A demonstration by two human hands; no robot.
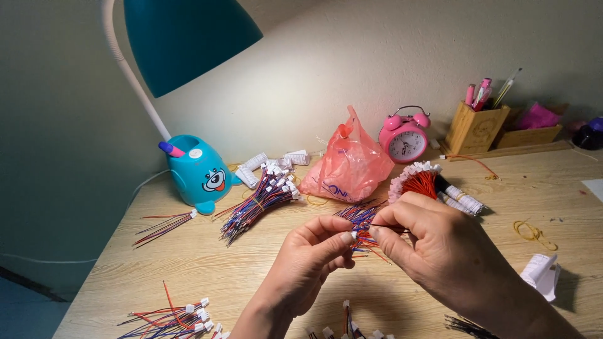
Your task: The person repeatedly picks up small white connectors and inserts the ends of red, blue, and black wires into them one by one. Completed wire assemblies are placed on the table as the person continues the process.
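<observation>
So my left hand (312, 256) is pinching a tiny white plastic connector (353, 235) between thumb and fingertips, and my right hand (433, 242) grips the thin dark wire (384, 226) coming out of it. The wire runs pretty much level, left to right, connector end pointing left. All this hovers over the middle of the light wooden desk (188, 263), nearer the front edge. A banded bunch of red and blue wires (260, 201) lies toward the back edge, beside the turquoise lamp base (202, 172).
</observation>
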